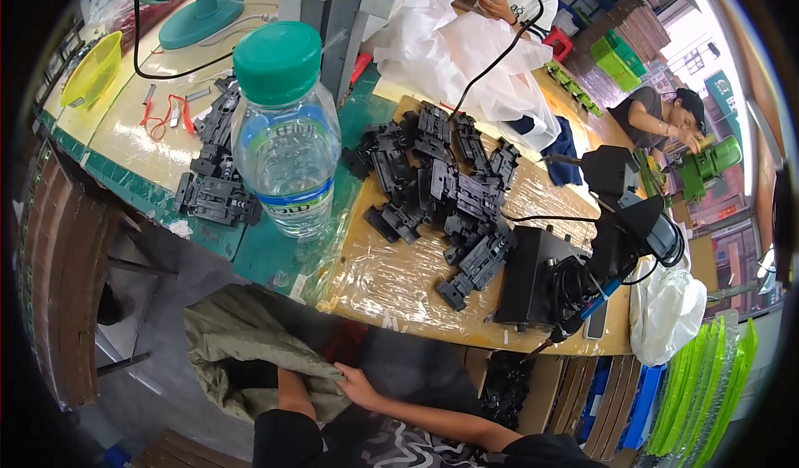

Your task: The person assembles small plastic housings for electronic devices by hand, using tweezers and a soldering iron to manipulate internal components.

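Note:
An olive-green cloth piece point(250, 335), maybe a garment or a bag, hangs in folds before the table's front edge. My left forearm point(295, 391) goes into its opening, and the cloth hides the left hand. With closed fingers my right hand point(358, 386) grips the cloth's edge beside that opening. Beyond the cloth, a clear water bottle point(287, 147) with a green cap stands upright on the table. To its right lies a heap of black plastic parts point(454, 185); more black parts point(218, 193) lie to its left.
A black box-shaped device point(533, 276) with cables and a black stand point(620, 193) occupies the table's right side. A green fan point(196, 10) and a yellow basket point(93, 70) are at the far left. Stacked brown trays point(62, 276) stand left. Another person point(662, 118) works at the far right.

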The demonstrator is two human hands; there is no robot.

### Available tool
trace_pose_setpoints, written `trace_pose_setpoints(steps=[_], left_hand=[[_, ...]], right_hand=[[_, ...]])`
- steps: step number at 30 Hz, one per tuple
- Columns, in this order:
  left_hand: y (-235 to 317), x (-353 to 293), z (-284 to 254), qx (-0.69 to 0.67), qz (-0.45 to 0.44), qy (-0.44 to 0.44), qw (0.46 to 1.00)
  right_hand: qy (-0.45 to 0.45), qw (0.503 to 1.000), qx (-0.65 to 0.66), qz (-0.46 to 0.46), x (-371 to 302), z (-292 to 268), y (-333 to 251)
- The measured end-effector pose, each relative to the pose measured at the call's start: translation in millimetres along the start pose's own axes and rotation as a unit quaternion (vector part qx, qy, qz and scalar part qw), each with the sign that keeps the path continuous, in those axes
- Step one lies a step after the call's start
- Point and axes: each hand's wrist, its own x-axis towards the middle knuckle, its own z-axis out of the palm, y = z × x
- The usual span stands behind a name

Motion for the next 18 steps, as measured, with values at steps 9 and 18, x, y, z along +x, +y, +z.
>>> trace_pose_setpoints(steps=[9,18], left_hand=[[9,4,-16,-0.045,0.035,0.047,0.997],[58,27,2,-0.114,0.093,0.079,0.986]], right_hand=[[-0.013,1.0,-0.023,-0.002,2,-3,-2],[0.036,0.997,-0.037,-0.06,4,3,17]])
